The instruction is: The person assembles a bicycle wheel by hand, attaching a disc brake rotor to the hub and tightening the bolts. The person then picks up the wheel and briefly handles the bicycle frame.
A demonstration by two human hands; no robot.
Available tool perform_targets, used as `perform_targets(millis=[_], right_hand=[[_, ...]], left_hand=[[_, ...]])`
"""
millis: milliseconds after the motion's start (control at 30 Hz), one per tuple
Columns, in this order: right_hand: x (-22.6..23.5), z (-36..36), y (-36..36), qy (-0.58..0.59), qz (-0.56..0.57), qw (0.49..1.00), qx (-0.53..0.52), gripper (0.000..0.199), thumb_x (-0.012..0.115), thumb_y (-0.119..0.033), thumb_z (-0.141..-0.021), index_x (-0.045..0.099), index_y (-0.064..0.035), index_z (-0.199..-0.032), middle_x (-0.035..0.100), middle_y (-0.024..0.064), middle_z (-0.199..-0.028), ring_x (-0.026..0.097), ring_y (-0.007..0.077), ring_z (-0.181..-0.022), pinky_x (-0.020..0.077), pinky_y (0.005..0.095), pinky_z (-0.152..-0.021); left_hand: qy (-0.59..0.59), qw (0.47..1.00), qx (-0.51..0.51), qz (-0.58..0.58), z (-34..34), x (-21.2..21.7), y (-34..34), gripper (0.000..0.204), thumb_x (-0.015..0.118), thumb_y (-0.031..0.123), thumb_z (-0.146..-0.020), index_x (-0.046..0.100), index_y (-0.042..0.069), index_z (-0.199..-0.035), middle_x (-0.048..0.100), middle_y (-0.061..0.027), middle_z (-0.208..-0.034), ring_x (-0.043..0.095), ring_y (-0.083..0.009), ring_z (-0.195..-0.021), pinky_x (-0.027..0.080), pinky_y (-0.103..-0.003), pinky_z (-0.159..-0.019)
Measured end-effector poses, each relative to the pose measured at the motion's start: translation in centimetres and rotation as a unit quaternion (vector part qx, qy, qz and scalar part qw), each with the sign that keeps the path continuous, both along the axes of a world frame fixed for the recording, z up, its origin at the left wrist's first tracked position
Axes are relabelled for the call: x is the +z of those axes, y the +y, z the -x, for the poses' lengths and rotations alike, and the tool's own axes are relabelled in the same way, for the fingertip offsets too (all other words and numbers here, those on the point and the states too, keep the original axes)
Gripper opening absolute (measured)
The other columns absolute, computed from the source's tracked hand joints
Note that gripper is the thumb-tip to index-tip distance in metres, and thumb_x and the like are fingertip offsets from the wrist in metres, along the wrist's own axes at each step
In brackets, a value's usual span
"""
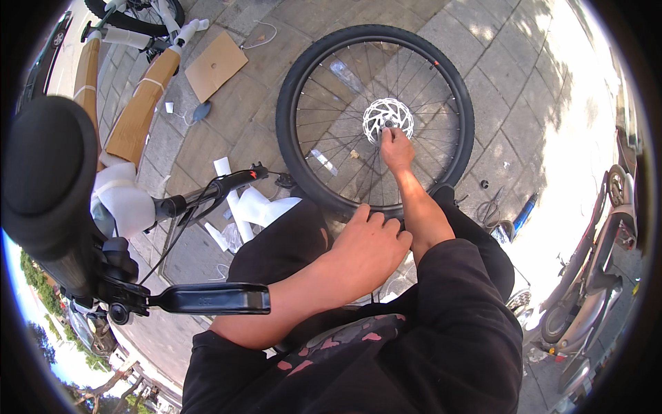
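A bicycle wheel with a black tyre leans upright before my knees. A silver disc brake rotor is fixed at its hub. My right hand reaches to the rotor's centre, its fingers closed in a pinch around the hub's axle end. The fingertips partly hide what is there. My left hand lies with curled fingers over the tyre's near edge, beside my right forearm. Its thumb and the underside of its grip are hidden.
At left stand a black bicycle saddle, a black lever and a frame wrapped in cardboard. Flat cardboard and white foam scraps lie on the paving. To the right are a blue tube-shaped tool and a parked scooter.
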State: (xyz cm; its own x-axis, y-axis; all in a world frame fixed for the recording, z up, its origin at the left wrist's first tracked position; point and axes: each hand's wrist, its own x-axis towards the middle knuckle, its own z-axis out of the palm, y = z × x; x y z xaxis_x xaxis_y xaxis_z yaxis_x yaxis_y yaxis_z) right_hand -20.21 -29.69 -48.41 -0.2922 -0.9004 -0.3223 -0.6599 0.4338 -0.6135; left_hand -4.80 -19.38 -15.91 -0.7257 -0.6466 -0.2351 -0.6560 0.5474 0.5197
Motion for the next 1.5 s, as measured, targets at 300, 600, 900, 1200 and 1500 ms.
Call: perform_targets(millis=[300, 600, 900, 1200, 1500], right_hand=[[-0.6, -2.7, 0.6, -0.031, -0.013, 0.990, -0.137, 0.045, 0.061, -0.052, -0.098, 0.079, -0.0144, -0.114, 0.080, 0.0120, -0.106, 0.075, 0.0355, -0.104, 0.0544, 0.0467, -0.091], [0.7, -1.2, -0.2, -0.077, -0.036, 0.992, -0.089, 0.048, 0.061, -0.057, -0.097, 0.079, -0.0181, -0.118, 0.080, 0.0099, -0.109, 0.074, 0.0333, -0.106, 0.0544, 0.0436, -0.092], [0.6, 0.5, -0.7, -0.023, 0.006, 0.999, 0.027, 0.047, 0.058, -0.059, -0.098, 0.080, -0.0199, -0.110, 0.079, 0.0143, -0.099, 0.073, 0.0403, -0.098, 0.0552, 0.0482, -0.086], [1.6, 6.9, -7.0, -0.022, 0.005, 0.990, 0.140, 0.040, 0.064, -0.051, -0.096, 0.077, -0.0161, -0.111, 0.078, 0.0145, -0.099, 0.074, 0.0373, -0.098, 0.0544, 0.0461, -0.088], [2.2, 8.3, -10.2, 0.032, -0.029, 0.926, 0.374, 0.033, 0.060, -0.043, -0.101, 0.076, -0.0170, -0.114, 0.078, 0.0100, -0.112, 0.069, 0.0350, -0.113, 0.0374, 0.0573, -0.107]], left_hand=[[-0.004, 0.999, -0.003, -0.035, -0.8, 0.0, -0.1, 0.011, 0.069, 0.014, -0.089, 0.068, 0.008, -0.098, 0.067, -0.0067, -0.093, 0.066, -0.0255, -0.090, 0.044, -0.041, -0.088], [-0.053, 0.998, 0.011, -0.013, -0.1, -2.7, -0.5, 0.015, 0.068, 0.020, -0.093, 0.070, 0.008, -0.101, 0.071, -0.0071, -0.095, 0.070, -0.0261, -0.093, 0.045, -0.043, -0.089], [-0.054, 0.998, 0.000, -0.041, 1.0, -2.4, 0.1, 0.022, 0.072, 0.014, -0.085, 0.071, 0.006, -0.106, 0.072, -0.0099, -0.098, 0.071, -0.0287, -0.098, 0.046, -0.043, -0.093], [-0.029, 0.998, 0.015, -0.051, 1.7, -1.6, -0.6, 0.024, 0.071, 0.012, -0.085, 0.071, 0.005, -0.108, 0.073, -0.0123, -0.101, 0.072, -0.0294, -0.100, 0.046, -0.045, -0.095], [-0.036, 0.997, 0.015, -0.060, 1.7, -1.4, -1.1, 0.027, 0.069, 0.010, -0.085, 0.071, 0.003, -0.111, 0.073, -0.0134, -0.103, 0.071, -0.0296, -0.103, 0.046, -0.044, -0.095]])
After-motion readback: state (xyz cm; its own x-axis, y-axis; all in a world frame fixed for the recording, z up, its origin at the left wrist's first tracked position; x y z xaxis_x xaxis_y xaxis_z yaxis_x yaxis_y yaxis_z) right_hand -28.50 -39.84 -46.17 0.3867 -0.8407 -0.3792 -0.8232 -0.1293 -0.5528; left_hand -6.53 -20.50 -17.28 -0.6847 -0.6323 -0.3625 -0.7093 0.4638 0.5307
